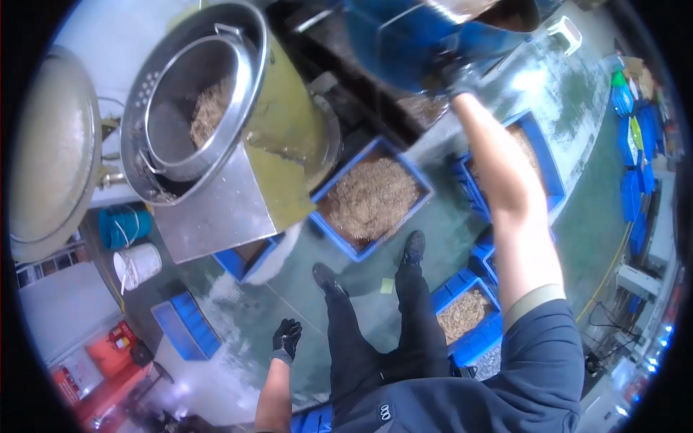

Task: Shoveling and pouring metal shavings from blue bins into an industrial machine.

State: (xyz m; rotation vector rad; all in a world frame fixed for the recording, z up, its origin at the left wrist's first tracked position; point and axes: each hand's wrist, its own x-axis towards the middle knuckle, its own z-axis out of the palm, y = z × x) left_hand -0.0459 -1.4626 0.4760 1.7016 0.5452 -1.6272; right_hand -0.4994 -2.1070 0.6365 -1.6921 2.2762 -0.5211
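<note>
My right hand [460,81], in a dark glove, reaches far forward and is closed at the lower edge of a large blue drum [404,47]. Some pale brown shredded material shows inside the drum. My left hand [286,339], in a black glove, hangs low beside my leg, its fingers loosely bent and apart with nothing in them. Between the machine and my right arm, a blue crate [351,250] full of the same wet, pale brown material sits on the floor ahead of my shoes.
At left stands a round steel spinner basket [162,115] in a yellow-green casing [289,108], its lid [54,155] raised. A white bucket [137,265] and a teal bucket [124,227] stand beside it. More filled blue crates [473,345] line my right; another blue crate [186,325] lies left.
</note>
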